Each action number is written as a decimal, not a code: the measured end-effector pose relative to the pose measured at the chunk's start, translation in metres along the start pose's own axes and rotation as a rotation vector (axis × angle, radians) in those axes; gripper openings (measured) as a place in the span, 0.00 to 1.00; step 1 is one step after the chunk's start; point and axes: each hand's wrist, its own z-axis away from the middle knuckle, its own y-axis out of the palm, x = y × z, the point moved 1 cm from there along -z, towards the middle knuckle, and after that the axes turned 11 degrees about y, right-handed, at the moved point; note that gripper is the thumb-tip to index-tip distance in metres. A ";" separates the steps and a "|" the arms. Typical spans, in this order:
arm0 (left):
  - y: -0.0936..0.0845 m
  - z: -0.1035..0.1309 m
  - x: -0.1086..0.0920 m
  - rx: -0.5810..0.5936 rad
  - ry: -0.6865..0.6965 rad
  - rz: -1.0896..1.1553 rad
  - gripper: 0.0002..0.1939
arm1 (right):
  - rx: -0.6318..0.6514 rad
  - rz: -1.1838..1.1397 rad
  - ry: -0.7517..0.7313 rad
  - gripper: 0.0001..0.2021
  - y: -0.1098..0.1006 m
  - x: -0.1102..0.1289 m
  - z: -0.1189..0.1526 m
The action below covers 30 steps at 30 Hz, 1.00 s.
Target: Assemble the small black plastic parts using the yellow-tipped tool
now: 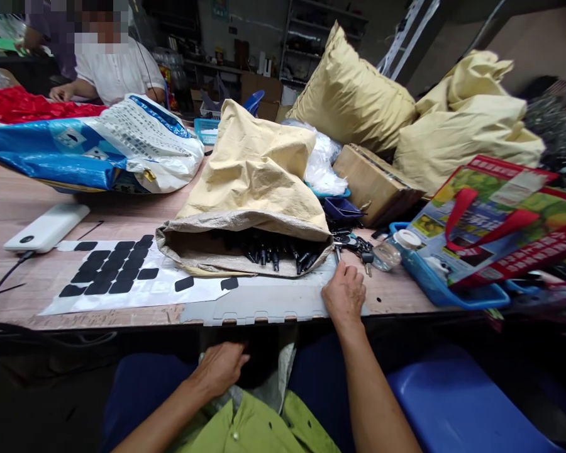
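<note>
My right hand [344,292] rests at the table's front edge with its fingers curled closed. A short metal shaft [338,253] sticks up from the fist; which tool it belongs to is hidden. Just left of it lies a cream cloth sack [259,173], its mouth facing me. Several black pen-like parts [276,257] show inside the sack. Over my lap, my left hand [219,368] is closed, fingertips bent down and partly hidden; anything in it cannot be made out. A grey-white bag edge [287,365] hangs between my knees.
A sheet of black stickers [116,267] and a white power bank [47,228] lie left. Keys [368,261], a clear jar [387,253] and a blue basket [453,296] stand right. Stuffed sacks [353,94] rise behind. Another person [117,69] sits across the table.
</note>
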 end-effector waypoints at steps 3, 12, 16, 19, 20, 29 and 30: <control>-0.005 0.007 0.000 0.046 0.002 0.031 0.11 | 0.000 0.002 -0.001 0.19 0.000 0.000 0.000; -0.163 -0.037 -0.015 -0.569 0.057 0.356 0.17 | 0.002 0.000 0.000 0.19 0.001 0.000 0.000; -0.195 -0.082 0.023 -0.799 -0.391 0.050 0.20 | 0.000 -0.016 0.007 0.18 0.002 0.001 -0.001; -0.200 -0.096 0.030 -0.748 -0.531 0.010 0.20 | 0.004 -0.025 0.010 0.19 0.002 0.002 -0.001; -0.201 -0.096 0.030 -0.737 -0.543 0.002 0.20 | 0.005 -0.025 0.011 0.19 0.001 0.002 -0.001; -0.193 -0.041 0.025 -0.645 -0.396 -0.097 0.14 | 0.016 -0.016 0.008 0.20 0.000 0.002 -0.001; -0.187 -0.037 0.020 -0.640 -0.282 -0.081 0.13 | 0.020 -0.016 0.011 0.20 0.000 0.002 -0.001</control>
